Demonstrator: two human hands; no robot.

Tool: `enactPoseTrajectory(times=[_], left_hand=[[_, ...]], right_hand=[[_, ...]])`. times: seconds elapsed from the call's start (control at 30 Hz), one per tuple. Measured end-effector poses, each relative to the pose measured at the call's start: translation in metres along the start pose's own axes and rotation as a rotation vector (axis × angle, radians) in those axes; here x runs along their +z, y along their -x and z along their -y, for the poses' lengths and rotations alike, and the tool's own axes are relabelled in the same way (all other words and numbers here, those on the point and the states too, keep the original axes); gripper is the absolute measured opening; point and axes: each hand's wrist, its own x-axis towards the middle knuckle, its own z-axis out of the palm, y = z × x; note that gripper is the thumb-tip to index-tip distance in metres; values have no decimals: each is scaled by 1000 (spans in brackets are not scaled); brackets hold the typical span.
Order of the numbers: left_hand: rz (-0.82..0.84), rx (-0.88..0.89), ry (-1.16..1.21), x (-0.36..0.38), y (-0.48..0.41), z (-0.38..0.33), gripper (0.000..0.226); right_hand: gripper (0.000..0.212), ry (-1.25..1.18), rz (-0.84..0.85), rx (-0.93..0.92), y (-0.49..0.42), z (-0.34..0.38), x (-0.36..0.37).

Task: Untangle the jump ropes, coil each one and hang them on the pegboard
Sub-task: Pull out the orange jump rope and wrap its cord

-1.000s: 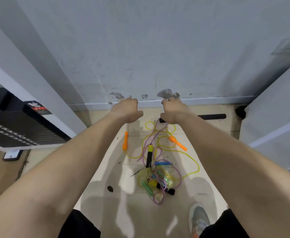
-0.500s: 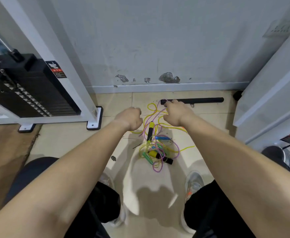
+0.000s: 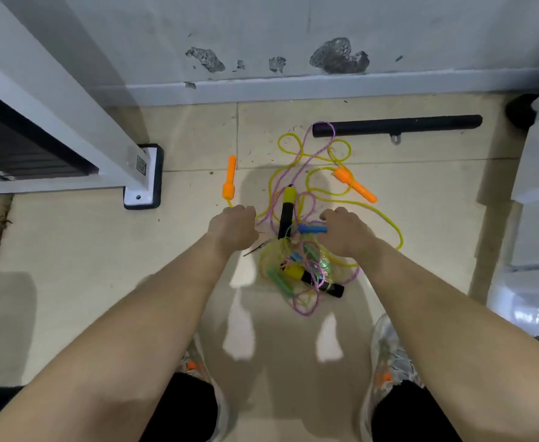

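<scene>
At the far left a white steel machine post [image 3: 70, 122] with a black-edged foot plate [image 3: 142, 177] is seen on the pale tiled floor [image 3: 70, 282]. Just right of it lies a loose orange plastic rope handle [image 3: 229, 181], and its thin yellow cord [image 3: 278, 144] is led under the left hand [image 3: 233, 229]. That hand's fingers are curled downward, but whether the cord is pinched cannot be told.

Between the hands a yellow-and-black foam handle [image 3: 287, 207] is pointed toward the wall. Nearer the feet, the tangled heap of jump ropes [image 3: 303, 272] is found on the floor, with yellow and purple cords knotted round several handles. The right hand [image 3: 346, 232] is curled at the end of a short blue plastic handle [image 3: 312, 229]; a grasp cannot be confirmed. Further right a second orange handle [image 3: 354, 185] lies, with a long black foam bar [image 3: 395, 124] by the wall.

Untangling is judged barely begun: nothing is coiled, and no pegboard is in view. Next, one rope should be taken by its handle and its cord drawn out loop by loop, gently, so that knots are not tightened.
</scene>
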Motion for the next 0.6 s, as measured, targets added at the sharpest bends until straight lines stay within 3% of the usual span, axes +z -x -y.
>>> enactPoseTrajectory(times=[0.13, 0.27, 0.43, 0.6], left_hand=[[-90, 31, -261, 25, -66, 22, 45], [-149, 154, -476, 39, -121, 56, 45], [-130, 61, -433, 58, -147, 82, 39], [-11, 18, -360, 61, -108, 89, 28]], right_hand=[[49, -83, 33, -25, -56, -4, 30], [42, -161, -47, -49, -95, -11, 56], [39, -220, -95, -54, -115, -14, 73], [27, -304, -120, -29, -95, -4, 72]])
